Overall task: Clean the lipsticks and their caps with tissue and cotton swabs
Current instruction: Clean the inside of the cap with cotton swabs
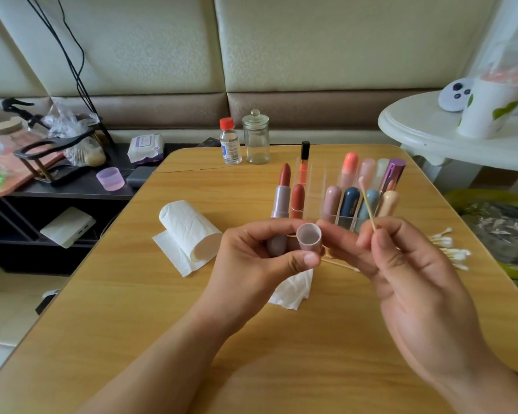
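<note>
Left hand [269, 258]: a mauve lipstick cap [309, 240] is pinched between thumb and fingers, its open mouth turned up toward the camera; a second mauve piece is partly hidden behind the fingers and cannot be identified.
Right hand [413, 264]: a cotton swab [367, 201] is pinched at its lower end, with the stick slanting up and away; its tip is held clear of the cap.
Cap handling: judged light, rigid and smooth, so likely to slip; best held by the outer wall, leaving the mouth free.
Swab handling: the thin wooden stick is judged easily snapped; gentle pressure near the tip is advised.
Open lipstick [282, 192]: stood upright just beyond the left hand, bullet exposed and judged soft, easily smeared.
Other lipsticks [350, 201]: stood in a clear organiser behind both hands.
Supplies: a tissue roll [189, 234] lies left; a crumpled tissue [293, 291] is below the hands; spare swabs [449, 249] lie right.
Surface: a wooden table [132, 324], with a red-capped bottle [230, 141] and glass jar [255, 137] at its far edge.
Room: a padded wall panel is behind, a cluttered dark shelf to the left, a white side table to the right.
</note>
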Tool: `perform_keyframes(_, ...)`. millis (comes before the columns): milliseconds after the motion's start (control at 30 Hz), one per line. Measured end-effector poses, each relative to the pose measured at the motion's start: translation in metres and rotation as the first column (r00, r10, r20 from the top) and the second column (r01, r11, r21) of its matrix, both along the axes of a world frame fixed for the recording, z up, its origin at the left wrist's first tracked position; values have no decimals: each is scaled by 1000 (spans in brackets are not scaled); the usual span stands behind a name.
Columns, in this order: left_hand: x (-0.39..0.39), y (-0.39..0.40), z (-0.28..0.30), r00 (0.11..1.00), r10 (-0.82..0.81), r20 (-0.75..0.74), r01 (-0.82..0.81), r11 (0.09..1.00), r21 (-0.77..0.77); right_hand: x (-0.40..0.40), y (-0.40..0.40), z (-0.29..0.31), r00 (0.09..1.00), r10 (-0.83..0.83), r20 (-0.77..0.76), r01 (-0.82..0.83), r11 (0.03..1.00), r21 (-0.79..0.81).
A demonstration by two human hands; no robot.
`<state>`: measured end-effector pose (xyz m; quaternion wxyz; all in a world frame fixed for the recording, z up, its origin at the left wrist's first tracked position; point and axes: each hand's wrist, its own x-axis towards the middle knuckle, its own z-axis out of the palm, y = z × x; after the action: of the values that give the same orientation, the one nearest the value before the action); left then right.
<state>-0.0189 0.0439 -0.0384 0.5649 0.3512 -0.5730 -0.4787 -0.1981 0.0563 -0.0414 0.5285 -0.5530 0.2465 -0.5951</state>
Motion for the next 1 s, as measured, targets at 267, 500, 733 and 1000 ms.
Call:
perform_keyframes(267,-2,1,0,1000,-1,-3,1,1000,-2,0,-2,-1,999,23,37,-23,1000,10)
perform_keyframes(500,-1,-2,-1,997,31,-64,-32,999,-23,-9,-1,5,954,-269,-129,250,957,-149)
perform_keyframes(733,-1,-2,1,995,-2,-104,2,1000,1,-12,7,4,875,-421,-239,291,853,-434)
perform_keyframes(1000,2,-5,-2,983,-108,-150,115,993,40,-11,9,7,800,-488,-348,204,768,-607)
